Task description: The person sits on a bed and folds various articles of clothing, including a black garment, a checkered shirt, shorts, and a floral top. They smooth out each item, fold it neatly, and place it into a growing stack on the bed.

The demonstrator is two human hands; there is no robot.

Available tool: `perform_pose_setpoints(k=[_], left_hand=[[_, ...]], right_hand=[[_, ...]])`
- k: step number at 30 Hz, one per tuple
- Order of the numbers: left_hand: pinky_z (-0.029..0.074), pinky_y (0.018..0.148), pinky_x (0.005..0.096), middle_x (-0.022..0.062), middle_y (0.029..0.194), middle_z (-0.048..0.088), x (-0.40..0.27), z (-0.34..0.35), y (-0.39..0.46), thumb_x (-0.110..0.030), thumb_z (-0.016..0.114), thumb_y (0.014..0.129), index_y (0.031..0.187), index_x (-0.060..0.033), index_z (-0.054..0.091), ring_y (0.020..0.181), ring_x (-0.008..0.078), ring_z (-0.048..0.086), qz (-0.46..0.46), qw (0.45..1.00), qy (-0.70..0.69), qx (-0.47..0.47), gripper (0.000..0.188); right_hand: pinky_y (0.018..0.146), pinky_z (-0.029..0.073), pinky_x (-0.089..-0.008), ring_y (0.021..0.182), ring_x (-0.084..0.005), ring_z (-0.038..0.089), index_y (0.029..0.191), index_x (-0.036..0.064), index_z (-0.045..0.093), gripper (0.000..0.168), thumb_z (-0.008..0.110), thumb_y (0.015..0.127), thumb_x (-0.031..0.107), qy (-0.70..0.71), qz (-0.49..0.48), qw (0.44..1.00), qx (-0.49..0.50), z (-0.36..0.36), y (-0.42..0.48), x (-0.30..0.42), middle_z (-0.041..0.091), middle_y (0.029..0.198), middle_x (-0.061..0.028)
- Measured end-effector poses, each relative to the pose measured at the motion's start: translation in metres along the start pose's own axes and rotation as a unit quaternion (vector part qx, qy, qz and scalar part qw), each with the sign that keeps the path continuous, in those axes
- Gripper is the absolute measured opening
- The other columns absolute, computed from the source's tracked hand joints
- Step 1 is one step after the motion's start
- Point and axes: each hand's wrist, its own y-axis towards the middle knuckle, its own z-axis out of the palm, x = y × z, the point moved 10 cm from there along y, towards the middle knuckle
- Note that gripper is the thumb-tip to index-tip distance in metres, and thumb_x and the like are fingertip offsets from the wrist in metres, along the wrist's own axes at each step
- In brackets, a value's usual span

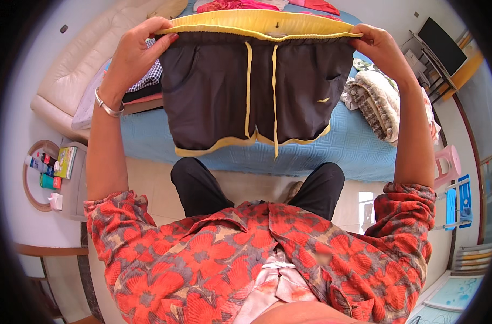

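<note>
A pair of dark shorts (221,89) with yellow trim hangs spread out in front of me, front side towards me. My left hand (145,50) pinches the left end of its yellow elastic waistband (230,18), and my right hand (375,46) pinches the right end. Between them the waistband gapes, showing its yellow inside. Two yellow drawstrings (275,97) dangle down the front, and a small yellow logo marks the leg at right. Below and behind the shorts is a bed with a blue quilted cover (351,156).
Folded clothes (143,91) are stacked on the bed at left; a folded fleecy garment (375,105) lies at right. Red and pink clothes (238,5) lie at the far side. A nightstand (74,182) is at left, a pink stool (447,164) and blue folding chair (458,202) at right.
</note>
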Motion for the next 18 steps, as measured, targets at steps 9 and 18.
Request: perform_pose_setpoints(k=[9,18], left_hand=[[0.043,0.069,0.0215,0.0001,0.080,0.058,0.021,0.010,-0.008,-0.009,0.060,0.084,0.097,0.0014,0.059,0.074,0.0072,0.052,-0.050,0.998,0.003,0.042,0.017],[0.046,0.067,0.0297,0.0113,0.086,0.062,-0.002,0.013,0.000,-0.020,0.061,0.083,0.098,-0.0014,0.058,0.074,0.0221,0.060,0.008,0.984,0.176,0.007,0.024]], right_hand=[[0.060,0.039,-0.0217,0.065,-0.0067,0.044,0.090,0.002,0.056,0.010,0.058,0.082,0.009,-0.046,-0.026,0.995,0.088,0.023,0.009,-0.014,0.050,0.072,0.0009],[0.065,0.049,-0.0365,0.072,-0.0298,0.063,0.084,0.001,0.063,0.022,0.055,0.066,0.012,-0.242,-0.036,0.968,-0.057,0.010,0.006,0.066,0.059,0.074,-0.0234]])
